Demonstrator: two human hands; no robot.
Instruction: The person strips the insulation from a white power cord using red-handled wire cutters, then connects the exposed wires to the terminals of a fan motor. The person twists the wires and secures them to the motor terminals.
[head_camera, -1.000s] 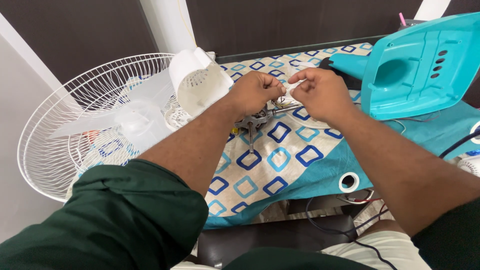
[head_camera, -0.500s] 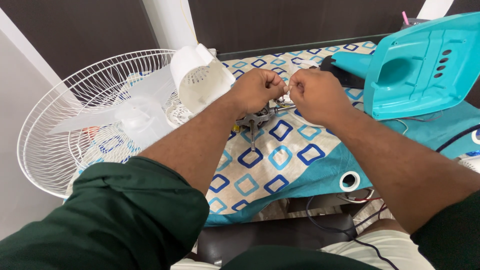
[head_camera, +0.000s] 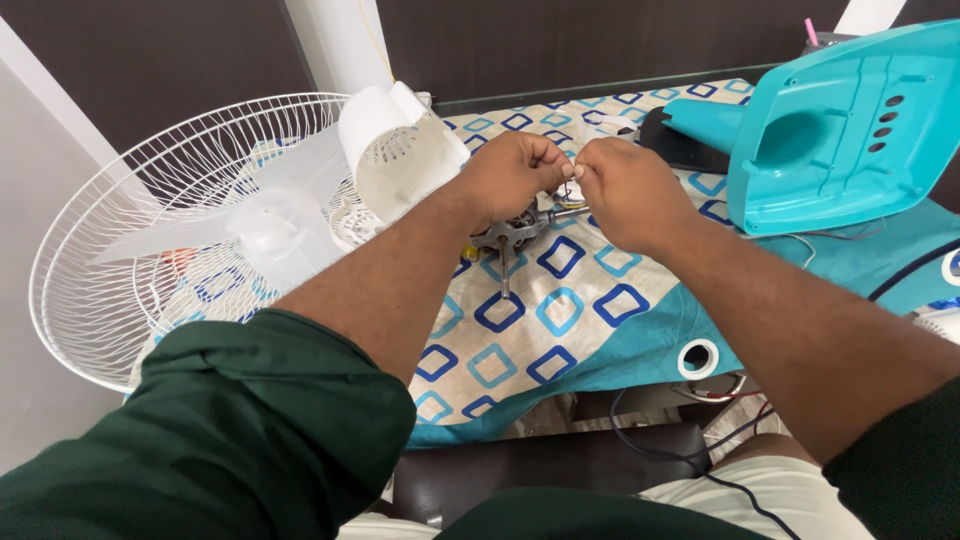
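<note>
— Hands?
— Left hand (head_camera: 512, 172) and right hand (head_camera: 622, 190) pinch thin wire together above the grey metal motor (head_camera: 512, 234).
— Motor's where?
— On patterned cloth (head_camera: 560, 310), beside the white wire grille (head_camera: 150, 230).

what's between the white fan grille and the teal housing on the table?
In the head view, between the white fan grille and the teal housing: white motor cover, both hands, metal motor part, on patterned cloth.

Grey metal motor (head_camera: 512, 232); glossy turquoise plastic cover (head_camera: 840, 130); patterned cloth (head_camera: 560, 320).
</note>
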